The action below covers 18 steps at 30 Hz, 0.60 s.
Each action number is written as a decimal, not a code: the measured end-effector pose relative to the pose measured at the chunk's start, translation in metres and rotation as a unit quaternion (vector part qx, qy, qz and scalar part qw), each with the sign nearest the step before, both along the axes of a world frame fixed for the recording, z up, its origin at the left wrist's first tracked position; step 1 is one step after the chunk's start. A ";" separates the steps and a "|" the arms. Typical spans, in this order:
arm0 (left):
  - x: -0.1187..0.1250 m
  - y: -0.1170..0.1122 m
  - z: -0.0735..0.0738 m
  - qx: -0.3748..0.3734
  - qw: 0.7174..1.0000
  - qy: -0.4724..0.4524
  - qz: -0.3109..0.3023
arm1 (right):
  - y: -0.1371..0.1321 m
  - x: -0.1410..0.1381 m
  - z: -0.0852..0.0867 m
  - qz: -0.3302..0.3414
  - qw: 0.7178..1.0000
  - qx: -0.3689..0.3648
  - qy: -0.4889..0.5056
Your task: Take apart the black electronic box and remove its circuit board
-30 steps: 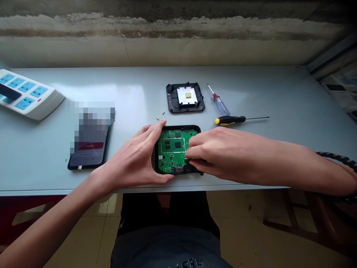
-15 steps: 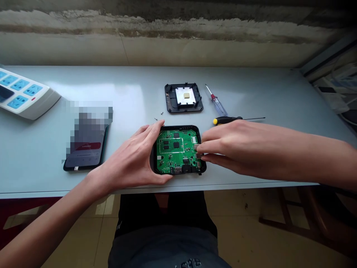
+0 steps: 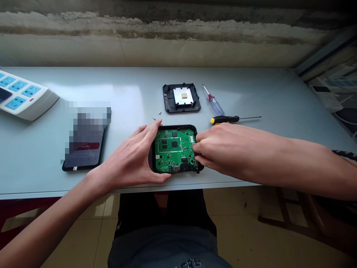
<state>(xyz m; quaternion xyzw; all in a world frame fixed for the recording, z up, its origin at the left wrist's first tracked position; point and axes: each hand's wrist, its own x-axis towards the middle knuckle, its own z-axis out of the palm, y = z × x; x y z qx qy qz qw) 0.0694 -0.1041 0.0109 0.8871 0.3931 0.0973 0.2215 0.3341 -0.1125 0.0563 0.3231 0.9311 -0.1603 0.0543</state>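
This is a plain room with a desk; home or shop, I can't tell. A patchy wall is at the top, a tile floor at the bottom, a power strip at left.

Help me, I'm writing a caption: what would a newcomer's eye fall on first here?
The bright green circuit board stands out first, in an open black case held by the left hand, with the right hand at its right edge. Beyond it lies a black cover with a silvery plate; on the far left sits a white power strip with blue sockets.
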 end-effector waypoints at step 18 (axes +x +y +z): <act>0.001 0.000 0.000 0.010 1.000 -0.017 -0.012 | 0.014 -0.013 0.004 0.023 0.998 -0.055 -0.016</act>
